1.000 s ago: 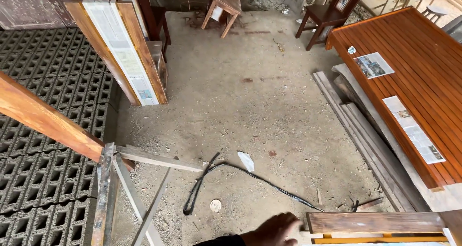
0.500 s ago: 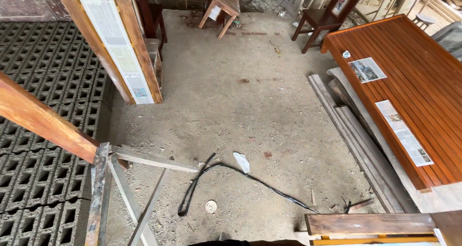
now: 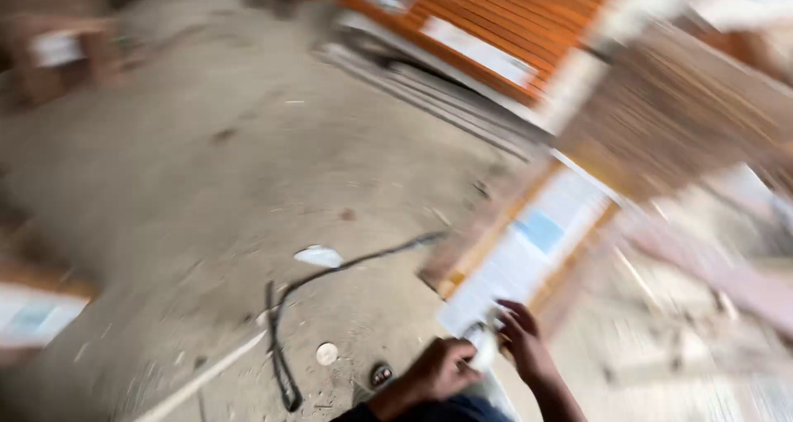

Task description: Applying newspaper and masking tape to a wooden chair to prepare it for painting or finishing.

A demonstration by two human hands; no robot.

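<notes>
dusty concrete floor (image 3: 206,182), whole view smeared by motion blur, workshop-type space. orange slatted wooden panel (image 3: 496,21) lies at the top with pale paper sheets on it, grey strips (image 3: 429,100) alongside its edge. black cable (image 3: 330,277) snakes across the floor, a white scrap (image 3: 318,257) just beside it and a small round disc (image 3: 327,353) near its lower loop. a long wooden board with a white label sheet (image 3: 524,257) runs diagonally from mid-right down to the hands. left hand (image 3: 442,368) and right hand (image 3: 524,343) meet at the board's near end, at bottom centre. both are on a small white piece (image 3: 483,352) at the label's lower edge; left fingers curled around it, right fingers bent and close together against it. blur hides whether the grip is tight. dark sleeve at the bottom edge under the left wrist. a dark foot or sandal (image 3: 382,376) shows on the floor just left of the left hand.
</notes>
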